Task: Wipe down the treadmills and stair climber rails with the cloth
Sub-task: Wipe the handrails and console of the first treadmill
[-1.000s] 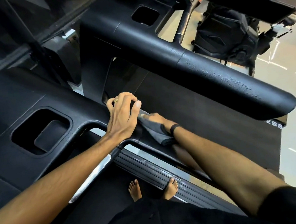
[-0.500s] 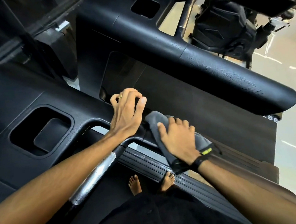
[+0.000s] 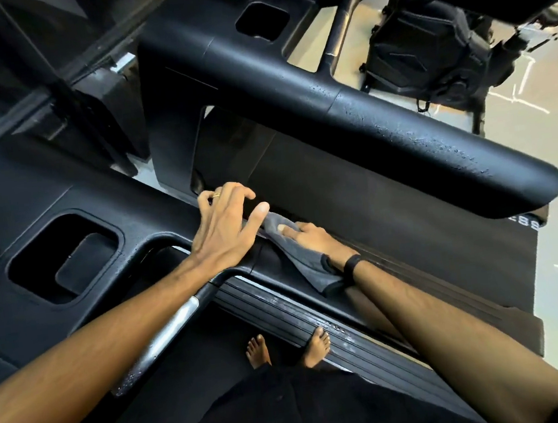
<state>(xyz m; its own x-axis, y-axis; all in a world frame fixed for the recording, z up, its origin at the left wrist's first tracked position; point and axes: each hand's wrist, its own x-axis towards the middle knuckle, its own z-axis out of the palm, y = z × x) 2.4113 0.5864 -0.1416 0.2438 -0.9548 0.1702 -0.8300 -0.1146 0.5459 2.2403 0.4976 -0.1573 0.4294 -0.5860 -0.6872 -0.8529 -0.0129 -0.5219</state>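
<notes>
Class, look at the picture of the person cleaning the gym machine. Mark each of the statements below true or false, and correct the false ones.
1. The right hand holds a grey cloth against the black rail. True.
2. The left hand holds a spray bottle. False: it holds nothing and rests on the rail with fingers spread.
3. There is a ring on a finger of the left hand. True.
4. The person wears shoes. False: the feet are bare.
5. A black band is on the right wrist. True.
6. The neighbouring machine's big handrail is dry. False: droplets show on its surface.
</notes>
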